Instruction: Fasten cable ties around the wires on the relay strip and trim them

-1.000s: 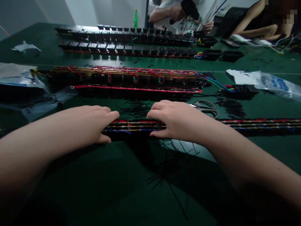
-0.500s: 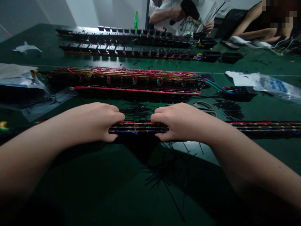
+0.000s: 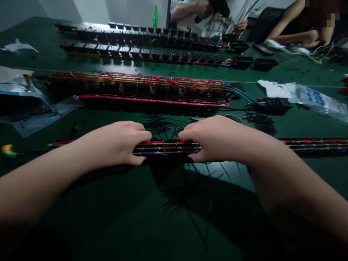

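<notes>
A long black wiring bar (image 3: 168, 148) with brass-coloured rods and red and blue wires lies crosswise in front of me. My left hand (image 3: 123, 141) is closed around it, thumb on the near side and fingers over the far side. A short stretch to the right, my right hand (image 3: 209, 137) grips the same bar in a like way. Both sets of fingertips are partly hidden behind the bar. Just beyond it lies a pile of thin black strips (image 3: 157, 123), which look like cable ties. The grey scissors handle (image 3: 233, 117) shows partly behind my right hand.
Loose black strips (image 3: 182, 195) are scattered on the green table (image 3: 108, 217) nearer me. Farther back lie a red-wired assembly (image 3: 152, 88) and rows of black blocks (image 3: 136, 53). Plastic bags (image 3: 312, 98) and a green bottle (image 3: 154, 16) stand around; other people's arms (image 3: 187, 11) show behind.
Both hands and the bar have shifted a little to the right over the table, covering more of the scissors. The grips look the same. My view has moved slightly.
</notes>
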`<state>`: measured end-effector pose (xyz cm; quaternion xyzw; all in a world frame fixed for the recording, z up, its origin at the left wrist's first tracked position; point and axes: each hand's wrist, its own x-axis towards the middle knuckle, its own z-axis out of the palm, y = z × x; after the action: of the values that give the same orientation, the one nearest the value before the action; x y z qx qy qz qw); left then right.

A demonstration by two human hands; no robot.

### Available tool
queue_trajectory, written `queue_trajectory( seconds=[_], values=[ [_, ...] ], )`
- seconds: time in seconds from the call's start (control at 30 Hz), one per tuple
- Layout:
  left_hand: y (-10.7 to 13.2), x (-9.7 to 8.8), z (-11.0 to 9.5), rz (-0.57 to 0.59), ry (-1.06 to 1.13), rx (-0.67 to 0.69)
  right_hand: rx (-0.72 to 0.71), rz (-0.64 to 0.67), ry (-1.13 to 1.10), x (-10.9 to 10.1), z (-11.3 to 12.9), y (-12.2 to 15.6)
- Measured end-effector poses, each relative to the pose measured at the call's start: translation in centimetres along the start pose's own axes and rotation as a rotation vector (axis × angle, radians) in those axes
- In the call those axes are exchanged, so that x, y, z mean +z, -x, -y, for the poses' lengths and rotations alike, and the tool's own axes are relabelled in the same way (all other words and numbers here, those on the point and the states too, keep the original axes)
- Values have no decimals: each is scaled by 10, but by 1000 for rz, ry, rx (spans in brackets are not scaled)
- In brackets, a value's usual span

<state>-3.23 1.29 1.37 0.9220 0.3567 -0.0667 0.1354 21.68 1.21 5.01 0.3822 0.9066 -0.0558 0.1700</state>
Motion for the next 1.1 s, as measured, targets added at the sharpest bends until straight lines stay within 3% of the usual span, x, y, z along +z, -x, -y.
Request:
queue_trajectory(
  seconds=[0.17, 0.3, 0.37, 0.47, 0.6, 0.67, 0.9, 1.1],
  values=[
    [-3, 1, 0, 33, 6, -21, 70, 38, -33, 0, 1, 6],
    [-5, 2, 1, 33, -10, -34, 64, -160, 0, -6, 13, 22],
    [-5, 3, 2, 27, -19, -33, -68, -191, -29, -9, 22, 25],
    [-5, 4, 4, 12, -8, -24, -227, -87, -95, -9, 35, 21],
    [-6, 6, 8, 12, 53, -24, -160, 199, -170, -3, 44, 16],
    [-7, 8, 10, 16, 102, -28, -158, 257, -207, 0, 47, 16],
    [-8, 9, 11, 16, 259, -49, -202, 320, -178, 0, 56, 10],
    [-9, 8, 8, 23, 317, -69, -254, 236, -201, 0, 50, 8]
  ],
)
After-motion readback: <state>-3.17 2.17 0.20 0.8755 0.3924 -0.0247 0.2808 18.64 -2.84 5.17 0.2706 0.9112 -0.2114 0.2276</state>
